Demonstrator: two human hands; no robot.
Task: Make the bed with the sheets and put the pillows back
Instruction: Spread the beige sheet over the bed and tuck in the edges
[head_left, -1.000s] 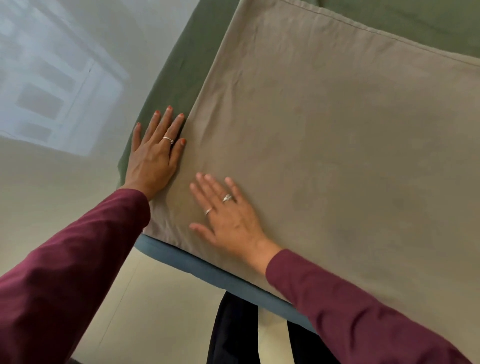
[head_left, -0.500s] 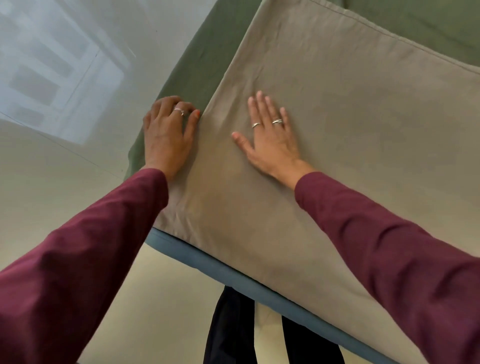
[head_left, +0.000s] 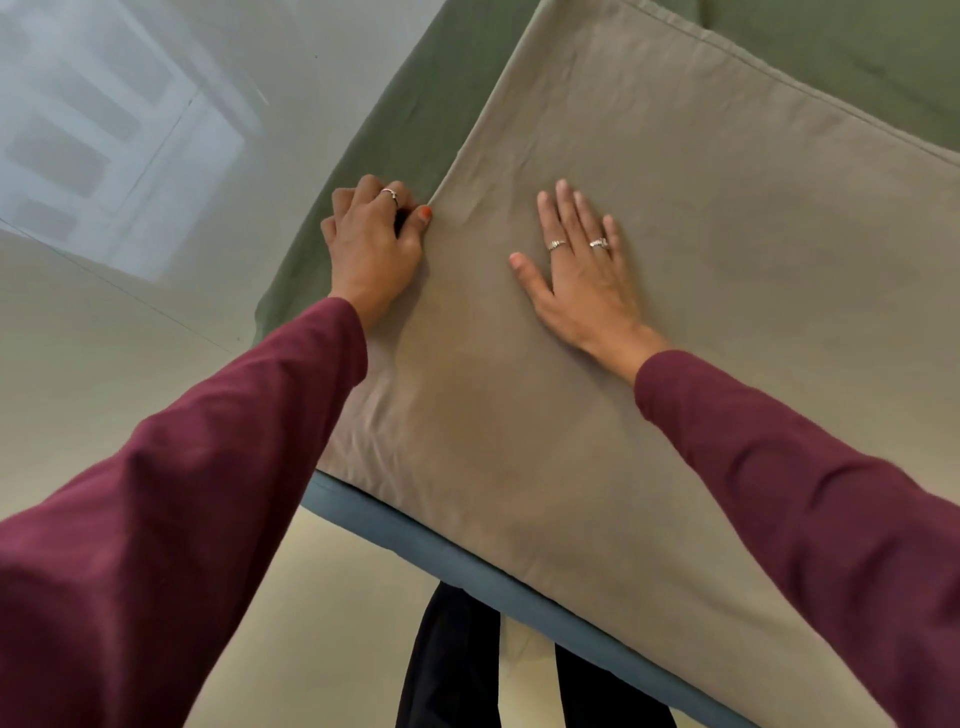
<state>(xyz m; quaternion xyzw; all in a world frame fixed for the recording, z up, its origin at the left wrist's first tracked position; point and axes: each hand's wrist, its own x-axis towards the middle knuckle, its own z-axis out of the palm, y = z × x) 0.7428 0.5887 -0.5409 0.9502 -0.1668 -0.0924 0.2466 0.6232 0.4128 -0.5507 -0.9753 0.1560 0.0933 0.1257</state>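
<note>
Reaching forward in maroon sleeves, you had both arms stretched over the bed. Your right hand lay flat, fingers straight and slightly spread, palm pressed on the tan sheet. Your left hand was curled at that sheet's left edge, thumb and fingers pinching the fabric. The tan sheet covered the near part of the bed, over a green sheet showing beyond its left and far edges. It looked mostly smooth, faintly creased near your left hand.
</note>
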